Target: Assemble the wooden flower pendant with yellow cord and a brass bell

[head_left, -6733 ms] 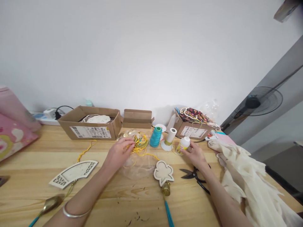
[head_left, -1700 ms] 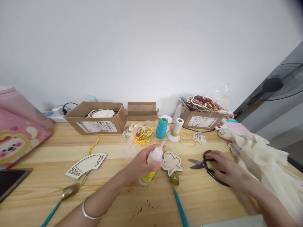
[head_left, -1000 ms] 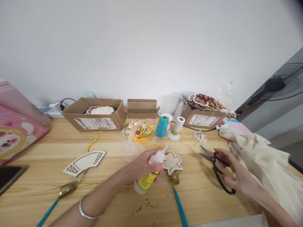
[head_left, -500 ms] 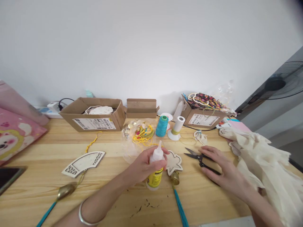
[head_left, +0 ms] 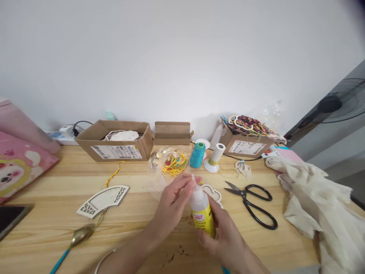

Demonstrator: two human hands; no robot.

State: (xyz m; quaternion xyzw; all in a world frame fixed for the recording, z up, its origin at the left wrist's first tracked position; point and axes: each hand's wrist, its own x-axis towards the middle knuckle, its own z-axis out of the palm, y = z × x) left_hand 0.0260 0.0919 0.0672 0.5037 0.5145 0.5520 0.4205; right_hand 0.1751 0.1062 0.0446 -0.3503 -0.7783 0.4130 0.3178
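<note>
Pale wall (head_left: 176, 68), brightest near its middle, behind a light wood-grained surface (head_left: 57, 186); at right, a dark fan (head_left: 329, 104)

Items partly concealed, cropped or illegible.
Yellow-labelled bottle (head_left: 203, 217), centre: base hidden in right-hand grip (head_left: 224, 232). Wooden cutout (head_left: 216, 193), right of centre: partly covered by same. Teal tassel (head_left: 226, 270), bottom edge: scrap only. Dark flat device (head_left: 11, 219), lower left; pink bag (head_left: 42, 161), left; fan (head_left: 329, 104), right: cropped. Carton label (head_left: 116, 152), left of centre: fine print unreadable.
</note>
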